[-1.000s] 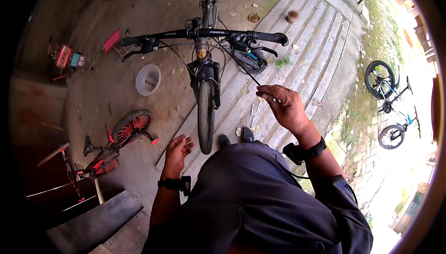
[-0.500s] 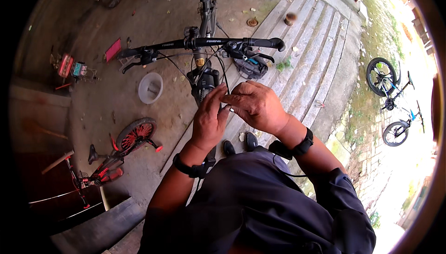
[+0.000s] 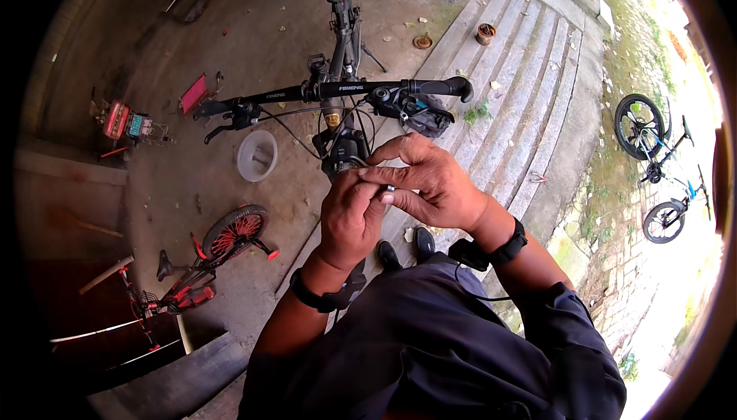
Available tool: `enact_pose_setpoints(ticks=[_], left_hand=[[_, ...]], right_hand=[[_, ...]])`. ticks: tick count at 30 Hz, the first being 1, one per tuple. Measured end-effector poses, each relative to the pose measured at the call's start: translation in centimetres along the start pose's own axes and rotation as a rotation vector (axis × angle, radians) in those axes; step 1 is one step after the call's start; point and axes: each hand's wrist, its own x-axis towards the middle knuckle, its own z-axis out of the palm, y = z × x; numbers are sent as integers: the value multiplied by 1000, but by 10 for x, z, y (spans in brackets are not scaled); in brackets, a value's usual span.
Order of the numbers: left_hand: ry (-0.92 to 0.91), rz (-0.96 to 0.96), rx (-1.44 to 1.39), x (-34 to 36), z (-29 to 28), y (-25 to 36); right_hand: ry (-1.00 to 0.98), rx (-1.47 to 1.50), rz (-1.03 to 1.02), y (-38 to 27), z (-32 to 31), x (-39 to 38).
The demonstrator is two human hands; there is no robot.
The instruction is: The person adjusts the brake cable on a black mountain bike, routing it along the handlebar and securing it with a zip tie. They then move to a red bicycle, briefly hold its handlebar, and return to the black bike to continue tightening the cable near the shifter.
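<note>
My left hand [image 3: 349, 216] and my right hand [image 3: 431, 182] meet in front of my chest, fingertips pinched together on a small silver metal part [image 3: 389, 188]. Whether a thin cable runs from it is hidden by the fingers. Both wrists wear black bands. Just beyond the hands stands a black bicycle [image 3: 342, 44] facing me, its handlebar [image 3: 345, 90] running left to right with a brake lever at the left end and a grip at the right. My hands cover its front wheel.
A white round tub [image 3: 257, 155] sits on the concrete left of the bicycle. A small red bicycle [image 3: 207, 255] lies at lower left. Concrete steps [image 3: 510, 113] run along the right, with a rusty tin [image 3: 485, 34]. A blue bicycle [image 3: 652, 167] lies at far right.
My left hand rose from beside my hip to join the right one. The right hand came in from the right, and both now pinch the small part together.
</note>
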Motion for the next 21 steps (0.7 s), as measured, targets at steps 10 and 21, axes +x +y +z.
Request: enact_pose_setpoints(ticks=[10,21], left_hand=[[-20,40,-71,8,-19,8],[-43,48,-27,9,-31,30]], right_hand=[[-39,-90,34,30,40,-3],[79,-317,-56,49,67,4]])
